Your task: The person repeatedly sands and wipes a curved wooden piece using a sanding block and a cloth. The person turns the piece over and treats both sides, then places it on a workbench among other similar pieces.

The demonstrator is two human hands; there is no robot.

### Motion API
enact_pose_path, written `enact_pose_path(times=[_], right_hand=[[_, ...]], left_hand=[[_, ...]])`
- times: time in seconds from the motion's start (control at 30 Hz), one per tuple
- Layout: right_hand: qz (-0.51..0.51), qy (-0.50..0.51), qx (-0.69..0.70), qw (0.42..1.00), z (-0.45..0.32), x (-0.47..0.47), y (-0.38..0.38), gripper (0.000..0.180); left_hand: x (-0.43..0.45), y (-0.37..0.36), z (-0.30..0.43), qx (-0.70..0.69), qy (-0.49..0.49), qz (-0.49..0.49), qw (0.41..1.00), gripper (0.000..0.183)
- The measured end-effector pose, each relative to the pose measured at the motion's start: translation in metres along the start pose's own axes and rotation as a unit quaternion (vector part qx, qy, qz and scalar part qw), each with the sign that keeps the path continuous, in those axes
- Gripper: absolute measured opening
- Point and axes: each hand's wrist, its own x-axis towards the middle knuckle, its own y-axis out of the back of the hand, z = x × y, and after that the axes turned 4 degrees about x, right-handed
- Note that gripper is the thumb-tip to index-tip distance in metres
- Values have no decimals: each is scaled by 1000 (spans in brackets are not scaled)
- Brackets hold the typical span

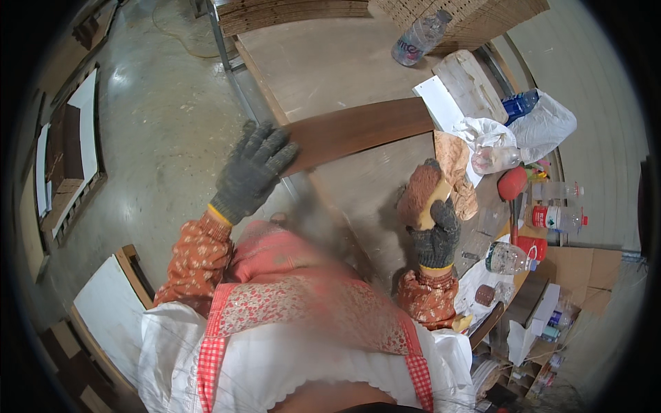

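A long brown wood-grain board lies slantwise across the worktable, its near left end past the table's edge. My left hand, in a dark knit glove, rests with fingers spread on that end. In my right hand, gloved as well, is a reddish-brown and yellow sponge or cloth pad, held above the table to the right of the board. A stained tan cloth lies just beyond it, near the board's far end.
Plastic bottles, a white block, plastic bags and a red-headed mallet crowd the table's right side. Stacked perforated boards stand at the back. More panels are on the floor at left.
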Motion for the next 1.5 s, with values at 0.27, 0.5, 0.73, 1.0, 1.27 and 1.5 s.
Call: enact_pose_path(times=[0.27,0.5,0.73,1.0,1.27,1.5], right_hand=[[1,122,-295,948,21,29,-26,78],[-173,154,-668,707,20,58,-73,66],[-346,228,-740,529,33,88,-105,65],[-363,179,-679,613,59,89,-121,66],[-255,249,-801,481,25,95,-73,57],[-160,291,-817,471,13,91,-69,39]], left_hand=[[14,-31,-30,-124,-46,16,991,60],[11,-46,-33,-227,-12,63,972,54],[14,-40,-29,-252,10,84,964,53],[16,-39,-34,-284,10,97,954,48],[14,-32,-29,-250,32,80,964,51],[15,-33,-34,-250,18,58,966,55]])
